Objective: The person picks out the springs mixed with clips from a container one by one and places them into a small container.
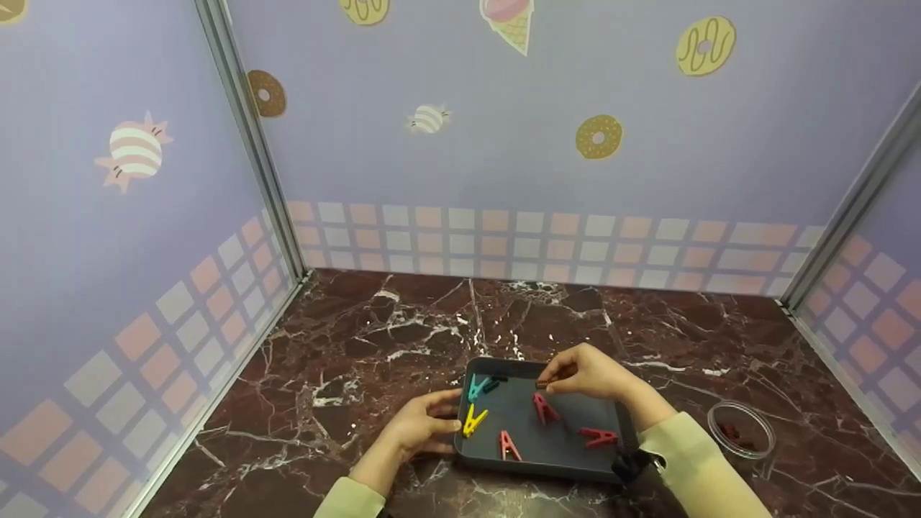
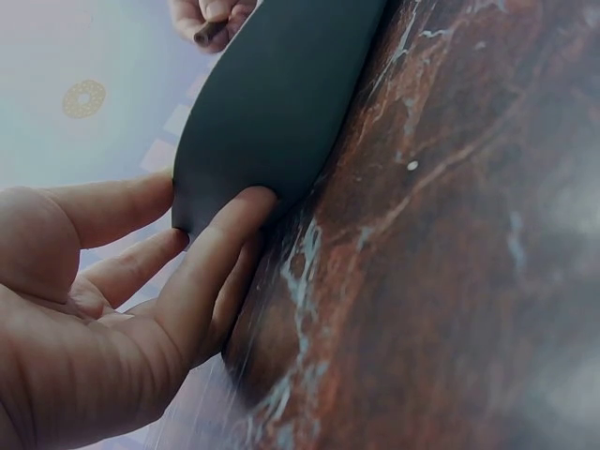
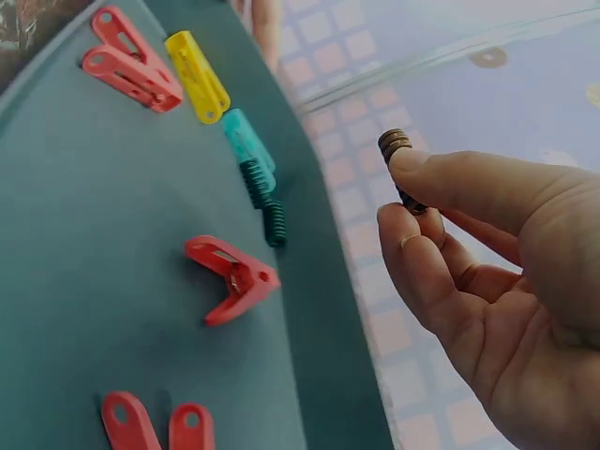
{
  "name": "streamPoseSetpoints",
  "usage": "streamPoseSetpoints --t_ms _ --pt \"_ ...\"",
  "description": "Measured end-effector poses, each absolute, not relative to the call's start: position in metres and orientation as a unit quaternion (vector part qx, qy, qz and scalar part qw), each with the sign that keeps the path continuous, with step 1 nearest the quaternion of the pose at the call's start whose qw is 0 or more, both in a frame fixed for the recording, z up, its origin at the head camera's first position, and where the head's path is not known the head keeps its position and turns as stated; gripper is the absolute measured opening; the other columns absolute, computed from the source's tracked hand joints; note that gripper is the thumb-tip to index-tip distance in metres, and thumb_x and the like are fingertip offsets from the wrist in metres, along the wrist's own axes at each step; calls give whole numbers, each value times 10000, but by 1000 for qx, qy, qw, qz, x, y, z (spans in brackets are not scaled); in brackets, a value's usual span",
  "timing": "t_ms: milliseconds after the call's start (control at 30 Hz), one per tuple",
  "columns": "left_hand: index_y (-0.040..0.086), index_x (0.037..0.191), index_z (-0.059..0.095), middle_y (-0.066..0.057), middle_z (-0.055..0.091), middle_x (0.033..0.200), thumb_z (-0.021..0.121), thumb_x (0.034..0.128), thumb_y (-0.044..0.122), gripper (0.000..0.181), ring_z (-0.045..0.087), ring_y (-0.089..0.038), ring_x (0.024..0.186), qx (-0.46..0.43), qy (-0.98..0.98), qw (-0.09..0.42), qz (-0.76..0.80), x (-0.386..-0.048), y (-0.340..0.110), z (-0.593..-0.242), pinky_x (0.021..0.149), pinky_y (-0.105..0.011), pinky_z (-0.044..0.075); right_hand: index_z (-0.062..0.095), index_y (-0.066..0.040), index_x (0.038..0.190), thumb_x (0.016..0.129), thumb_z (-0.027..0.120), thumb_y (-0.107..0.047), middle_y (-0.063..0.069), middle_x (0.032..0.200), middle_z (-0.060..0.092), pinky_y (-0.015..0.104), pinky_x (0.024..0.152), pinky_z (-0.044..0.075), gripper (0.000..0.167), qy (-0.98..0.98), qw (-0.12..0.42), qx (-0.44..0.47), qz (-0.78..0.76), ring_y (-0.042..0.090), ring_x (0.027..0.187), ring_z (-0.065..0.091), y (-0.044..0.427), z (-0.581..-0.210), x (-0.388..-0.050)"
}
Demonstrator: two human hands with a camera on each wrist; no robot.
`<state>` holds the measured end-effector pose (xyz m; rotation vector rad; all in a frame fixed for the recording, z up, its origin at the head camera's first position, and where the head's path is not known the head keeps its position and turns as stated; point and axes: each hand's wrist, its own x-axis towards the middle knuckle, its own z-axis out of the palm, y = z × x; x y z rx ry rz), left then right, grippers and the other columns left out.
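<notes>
My right hand (image 1: pixel 593 374) is over the back of a dark grey tray (image 1: pixel 561 453). Between thumb and fingertips it pinches a small brown ribbed coil, like a spring (image 3: pixel 395 142). My left hand (image 1: pixel 417 428) holds the tray's left side, its fingertips against the rim and outer wall in the left wrist view. Inside the tray lie a yellow clothespin (image 1: pixel 473 421), a teal clothespin (image 1: pixel 476 389) and red clothespins (image 3: pixel 234 281). Two dark green coils (image 3: pixel 273 221) rest beside the teal one. A red clothespin (image 1: pixel 544 409) sits just below my right hand.
A round clear container (image 1: pixel 741 430) with dark reddish-brown pieces inside stands right of the tray. The table (image 1: pixel 345 388) has dark red marble patterning. Patterned purple walls (image 1: pixel 504 173) enclose it at the back and both sides.
</notes>
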<state>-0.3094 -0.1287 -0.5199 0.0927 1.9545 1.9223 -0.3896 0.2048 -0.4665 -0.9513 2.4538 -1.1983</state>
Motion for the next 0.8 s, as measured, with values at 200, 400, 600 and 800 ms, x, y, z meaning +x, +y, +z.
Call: streamPoseSetpoints --t_ms 200,400,600,800 --pt "11 1560 411 -300 533 1442 669 946 -30 667 728 -264 1016 32 695 202 689 -311 -129 -519 802 -485 644 804 -79 1014 894 797 -111 126 999 787 188 736 586 124 843 104 -308 -429 41 840 705 227 -464 -379" --pt "10 1559 412 -293 549 1433 665 942 -42 669 730 -263 1006 30 690 205 693 -311 -129 -519 810 -494 641 789 -29 1021 901 774 -62 172 1027 786 187 748 593 126 838 98 -294 -449 19 873 729 250 -465 -367" --pt "8 1555 418 -307 531 1445 672 938 -36 669 725 -266 1008 30 694 201 691 -310 -128 -519 805 -492 641 780 -16 1039 902 766 -49 195 1035 779 172 739 579 142 840 87 -286 -453 -10 884 722 274 -465 -354" --pt "11 1552 425 -298 544 1435 674 939 -31 663 722 -266 1014 29 696 201 688 -310 -128 -519 800 -486 643 760 24 1061 910 764 -72 222 1044 766 191 731 598 178 834 79 -271 -474 23 865 733 297 -464 -344"
